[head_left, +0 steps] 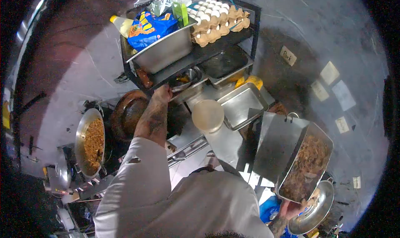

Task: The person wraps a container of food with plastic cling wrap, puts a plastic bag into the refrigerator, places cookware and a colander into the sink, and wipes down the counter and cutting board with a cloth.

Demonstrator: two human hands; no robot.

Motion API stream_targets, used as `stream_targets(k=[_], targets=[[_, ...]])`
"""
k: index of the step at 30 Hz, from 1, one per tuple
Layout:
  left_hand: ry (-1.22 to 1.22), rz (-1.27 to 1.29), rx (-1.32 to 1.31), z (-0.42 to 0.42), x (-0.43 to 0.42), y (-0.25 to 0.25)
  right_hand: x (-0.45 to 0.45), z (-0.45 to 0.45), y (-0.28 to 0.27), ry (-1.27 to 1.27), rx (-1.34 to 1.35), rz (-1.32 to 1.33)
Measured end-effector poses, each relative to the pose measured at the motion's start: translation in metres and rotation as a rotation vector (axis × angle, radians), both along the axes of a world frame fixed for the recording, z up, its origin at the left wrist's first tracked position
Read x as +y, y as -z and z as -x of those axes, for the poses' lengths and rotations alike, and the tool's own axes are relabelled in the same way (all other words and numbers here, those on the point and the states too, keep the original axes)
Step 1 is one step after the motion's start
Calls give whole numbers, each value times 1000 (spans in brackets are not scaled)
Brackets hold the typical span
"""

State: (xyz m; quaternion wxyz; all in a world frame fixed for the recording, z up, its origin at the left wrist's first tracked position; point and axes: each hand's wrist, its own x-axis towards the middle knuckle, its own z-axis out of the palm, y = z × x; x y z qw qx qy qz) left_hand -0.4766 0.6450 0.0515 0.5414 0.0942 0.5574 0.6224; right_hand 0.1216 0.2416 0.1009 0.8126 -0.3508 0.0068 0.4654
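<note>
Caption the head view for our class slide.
Right hand holds a steel pan of browned food; left hand is near a metal bowl.

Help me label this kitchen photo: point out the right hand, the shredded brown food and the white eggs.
Right hand (293, 208): head view, mid-hand.
Shredded brown food (307, 166): head view, middle of its surface.
White eggs (215, 13): head view, an egg near the middle.

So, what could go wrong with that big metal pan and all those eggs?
The metal pan might tip and spill its brown shredded food, because only the right hand can be seen on it. The white eggs might crack if something bumps the black shelf, since they sit up there in the open and the left hand is reaching in just below.
</note>
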Motion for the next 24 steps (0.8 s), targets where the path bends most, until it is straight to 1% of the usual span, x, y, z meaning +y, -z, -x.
stream_targets(k=[2, 4, 8, 11, 15, 17, 18, 20, 21, 23, 24], targets=[[17, 66, 26, -6, -10, -17, -3, -5, 14, 86, 35, 74], [16, 115, 56, -16, -16, -31, -8, -9, 21, 63, 42, 72], [-71, 223, 143, -37, -10, -39, -11, -12, 23, 49, 72, 64], [-82, 207, 180, -52, -22, -49, -24, -28, 47, 55, 80, 66], [-83, 262, 212, -87, -57, -89, -27, -28, 43, -35, 73, -5], [18, 250, 145, -92, -67, -97, -28, -32, 44, -69, 76, -37], [17, 248, 144, -92, -69, -100, -29, -33, 45, -70, 75, -39], [144, 301, 20, -91, -77, -106, -32, -34, 45, -111, -160, 60], [140, 301, 18, -92, -84, -107, -32, -34, 44, -116, -161, 60], [247, 183, 51, -98, -102, -109, -32, -31, 41, -110, -213, 79], [246, 188, 50, -106, -115, -118, -31, -27, 38, -112, -213, 84]])
